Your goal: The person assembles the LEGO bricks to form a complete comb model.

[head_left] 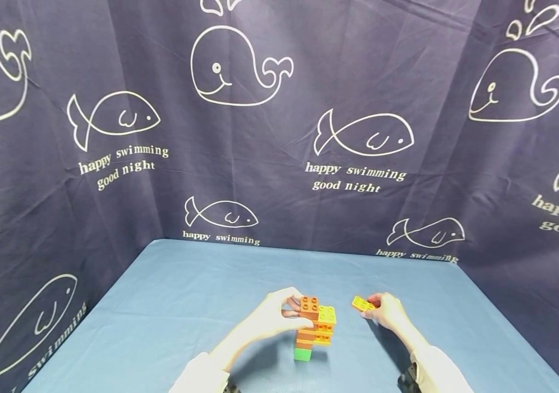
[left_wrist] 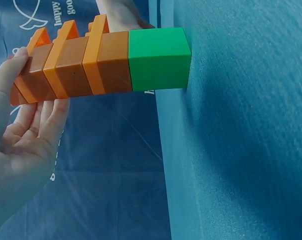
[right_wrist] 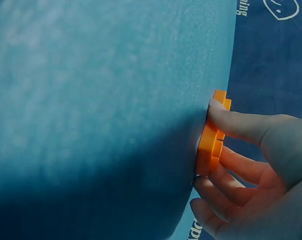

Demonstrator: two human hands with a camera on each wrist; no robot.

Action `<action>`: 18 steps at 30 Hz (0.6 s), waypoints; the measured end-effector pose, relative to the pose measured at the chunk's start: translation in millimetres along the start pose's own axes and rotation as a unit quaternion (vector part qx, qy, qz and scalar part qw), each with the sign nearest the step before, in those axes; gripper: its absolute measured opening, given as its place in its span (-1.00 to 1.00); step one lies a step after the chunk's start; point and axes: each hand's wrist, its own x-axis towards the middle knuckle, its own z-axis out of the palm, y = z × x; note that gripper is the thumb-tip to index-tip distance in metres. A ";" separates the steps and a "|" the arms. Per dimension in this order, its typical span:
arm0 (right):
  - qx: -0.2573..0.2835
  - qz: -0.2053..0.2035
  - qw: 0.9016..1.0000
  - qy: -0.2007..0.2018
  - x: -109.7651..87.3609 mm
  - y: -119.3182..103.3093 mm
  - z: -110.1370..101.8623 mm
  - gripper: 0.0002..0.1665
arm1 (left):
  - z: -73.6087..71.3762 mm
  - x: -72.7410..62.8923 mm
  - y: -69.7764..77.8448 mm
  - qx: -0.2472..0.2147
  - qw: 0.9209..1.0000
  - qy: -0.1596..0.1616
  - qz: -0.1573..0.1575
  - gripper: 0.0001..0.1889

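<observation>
A tower of toy building bricks (head_left: 305, 345) stands on the table, with a green brick (left_wrist: 158, 59) at its foot and brown bricks (left_wrist: 73, 67) alternating with flat orange-yellow ones above. The flat pieces jut out to the right, their studs showing. My left hand (head_left: 271, 315) grips the tower near its top, thumb on the near side and fingers behind the brown top brick (head_left: 310, 308). To the right, my right hand (head_left: 386, 312) pinches a flat yellow-orange studded brick (head_left: 359, 303) between thumb and fingers. The right wrist view puts this brick (right_wrist: 207, 145) low at the table surface.
A blue cloth-covered table (head_left: 200, 284) spreads beneath both hands. Dark blue curtains (head_left: 269, 142) printed with whales and fish rise at the back and on both sides. Another hand part (left_wrist: 123, 15) shows behind the tower in the left wrist view.
</observation>
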 end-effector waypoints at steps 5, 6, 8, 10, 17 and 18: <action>0.002 0.004 1.000 -0.001 -0.2 1.0 -0.1 -0.56 | -2.1 -3.6 10.8 -0.009 1.000 -0.003 0.011 -0.73; 0.001 0.003 1.000 0.001 -0.2 1.5 0.1 -0.57 | -2.3 -3.8 11.9 -0.009 1.000 -0.004 0.012 -0.73; 0.001 0.001 1.000 0.005 -0.6 1.6 0.0 -0.58 | -2.3 -4.1 13.0 -0.010 1.000 -0.005 0.015 -0.72; 0.000 -0.002 1.000 0.011 -1.2 1.1 -0.1 -0.58 | -2.0 -4.4 13.6 -0.011 1.000 -0.006 0.018 -0.72; 0.004 -0.027 0.999 0.026 -7.0 -11.2 -2.5 -0.58 | -1.5 -4.6 14.1 0.000 1.000 0.000 0.015 -0.73; 0.008 -0.030 0.999 0.027 -7.9 -13.7 -3.0 -0.58 | -1.6 -4.6 14.1 -0.002 1.000 0.000 0.013 -0.73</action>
